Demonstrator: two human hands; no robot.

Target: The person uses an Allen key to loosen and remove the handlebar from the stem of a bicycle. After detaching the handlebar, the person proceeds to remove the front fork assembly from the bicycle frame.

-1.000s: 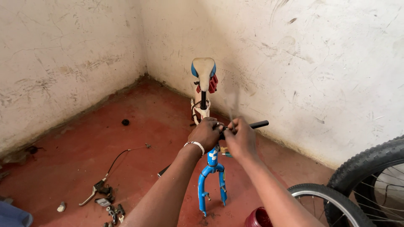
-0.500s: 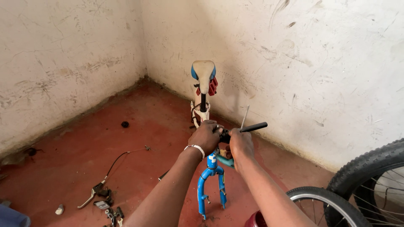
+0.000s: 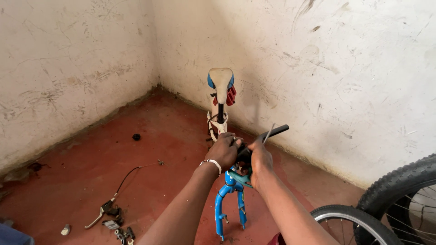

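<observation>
Both grips are closed at the head of a small blue and white bicycle frame: the left hand is wrapped over the top of the frame, and the right hand is clamped on a black handlebar that juts out to the right. The frame is seen standing mid-floor, its blue metal fork pointing down near the camera and its cream and blue saddle at the far end, near the wall corner. Two black-tyred bicycle wheels are seen at the near right. A silver brake lever with black cable is seen lying on the red concrete floor at the near left.
</observation>
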